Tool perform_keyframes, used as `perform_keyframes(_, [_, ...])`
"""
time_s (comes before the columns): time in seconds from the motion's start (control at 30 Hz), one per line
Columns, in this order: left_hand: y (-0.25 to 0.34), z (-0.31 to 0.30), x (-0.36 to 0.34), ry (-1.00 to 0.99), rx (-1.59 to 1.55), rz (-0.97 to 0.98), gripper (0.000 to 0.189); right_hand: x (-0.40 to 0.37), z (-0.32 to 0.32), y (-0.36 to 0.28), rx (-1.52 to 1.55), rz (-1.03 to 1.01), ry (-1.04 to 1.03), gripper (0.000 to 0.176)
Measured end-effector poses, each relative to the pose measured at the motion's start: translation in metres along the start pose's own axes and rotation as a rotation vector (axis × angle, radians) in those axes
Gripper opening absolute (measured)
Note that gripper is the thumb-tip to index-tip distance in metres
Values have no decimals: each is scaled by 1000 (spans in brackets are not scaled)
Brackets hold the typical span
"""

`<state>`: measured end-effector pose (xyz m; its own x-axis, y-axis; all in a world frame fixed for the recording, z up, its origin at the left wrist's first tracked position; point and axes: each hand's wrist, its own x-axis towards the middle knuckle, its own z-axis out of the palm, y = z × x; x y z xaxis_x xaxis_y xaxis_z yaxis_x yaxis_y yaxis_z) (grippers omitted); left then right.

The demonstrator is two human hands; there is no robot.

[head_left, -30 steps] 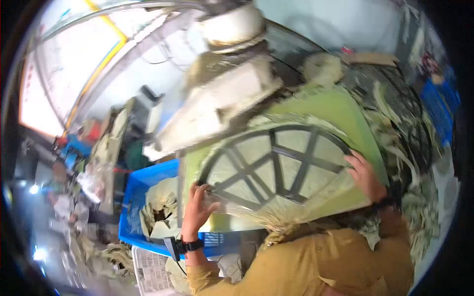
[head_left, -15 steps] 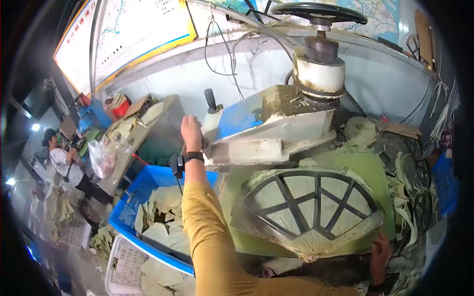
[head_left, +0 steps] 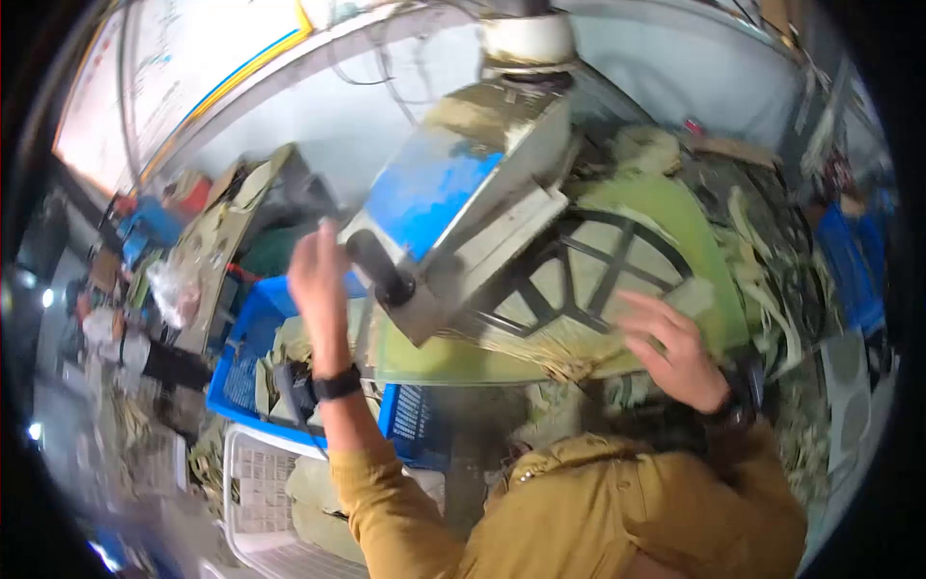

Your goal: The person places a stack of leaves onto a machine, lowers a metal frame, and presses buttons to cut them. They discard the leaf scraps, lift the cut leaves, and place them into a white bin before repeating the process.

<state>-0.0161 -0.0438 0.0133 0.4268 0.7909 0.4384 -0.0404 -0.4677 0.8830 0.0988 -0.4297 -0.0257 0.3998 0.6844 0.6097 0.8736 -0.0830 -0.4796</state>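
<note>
The machine arm [head_left: 439, 207] hides part of the black frame [head_left: 610, 275]; whether the blurred left hand [head_left: 320, 275] touches the handle [head_left: 378, 267] is unclear. The top edge crops the chart [head_left: 198, 68].

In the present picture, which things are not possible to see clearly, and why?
In the head view:
- Black frame: left part mostly hidden by the machine's arm.
- Left hand: blurred; contact with black handle uncertain.
- Blue crate: contents partly covered by left wrist.
- Wall poster: writing too blurred.
- White column: top cut off by upper edge.
</note>
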Motion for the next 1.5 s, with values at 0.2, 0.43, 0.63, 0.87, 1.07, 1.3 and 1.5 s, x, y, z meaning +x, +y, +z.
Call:
perform_keyframes(0.2, [-3,33,-22,201,298,383,40,38,7,-4,253,-136,-14,42])
perform_keyframes(0.43, [20,109,-101,86,-158,354,24,36,-17,16,746,314,192,36])
perform_keyframes(0.63, [47,120,-125,-138,-373,169,18,23,-28,42,863,364,390,22])
perform_keyframes(0.87, [31,120,-124,-44,-305,86,22,17,-8,44,794,313,377,20])
perform_keyframes(1.07, [17,116,-123,-37,-226,127,25,14,9,47,721,237,387,21])
perform_keyframes(1.3, [-2,116,-127,-35,-213,117,27,10,12,48,693,263,374,20])
perform_keyframes(1.5, [3,106,-108,22,-70,204,29,18,18,41,740,226,326,19])
